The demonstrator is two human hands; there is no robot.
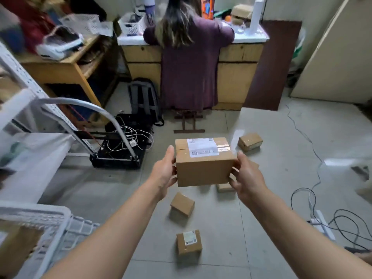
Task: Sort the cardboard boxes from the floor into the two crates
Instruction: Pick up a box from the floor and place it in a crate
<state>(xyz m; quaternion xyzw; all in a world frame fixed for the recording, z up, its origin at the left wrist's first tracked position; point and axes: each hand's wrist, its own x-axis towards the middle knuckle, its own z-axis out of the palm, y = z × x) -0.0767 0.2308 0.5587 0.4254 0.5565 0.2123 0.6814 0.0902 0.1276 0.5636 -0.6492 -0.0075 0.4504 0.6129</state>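
I've got the labelled box (203, 162) clamped between both hands (164, 174) (248, 179) mid-frame, fingers wrapped on its sides, and next I'd swing it to the white crate (50, 222) at lower left.

Soft daylight, blurred warped edges

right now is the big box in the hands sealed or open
Sealed: the big box has flaps flat, with tape and a shipping label across the top seam.
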